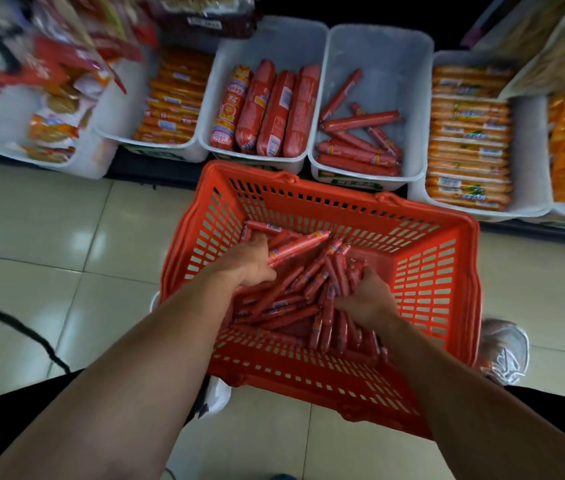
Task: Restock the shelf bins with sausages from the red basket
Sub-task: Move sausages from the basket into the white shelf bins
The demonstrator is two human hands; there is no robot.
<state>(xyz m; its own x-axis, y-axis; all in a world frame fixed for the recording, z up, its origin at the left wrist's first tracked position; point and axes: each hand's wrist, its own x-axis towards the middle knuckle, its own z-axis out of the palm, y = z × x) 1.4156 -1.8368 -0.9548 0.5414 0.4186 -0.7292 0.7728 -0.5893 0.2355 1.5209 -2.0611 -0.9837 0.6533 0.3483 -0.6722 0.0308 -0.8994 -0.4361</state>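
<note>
A red basket [423, 271] stands on the tiled floor in front of the shelf, holding a heap of thin red sausages [294, 299]. Both my hands are down inside it. My left hand [251, 261] grips a few sausages, one long one sticking out to the right. My right hand [365, 299] is curled round a bunch of sausages standing up between its fingers. Just behind the basket, a white shelf bin [378, 43] holds several of the same thin sausages [357, 147] at its near end.
Other white bins line the shelf: thick red sausages [267, 112] left of the target bin, orange packs [173, 98] further left, orange packs [468, 140] on the right. My white shoes [506, 351] flank the basket. A black cable [14, 327] crosses the floor at left.
</note>
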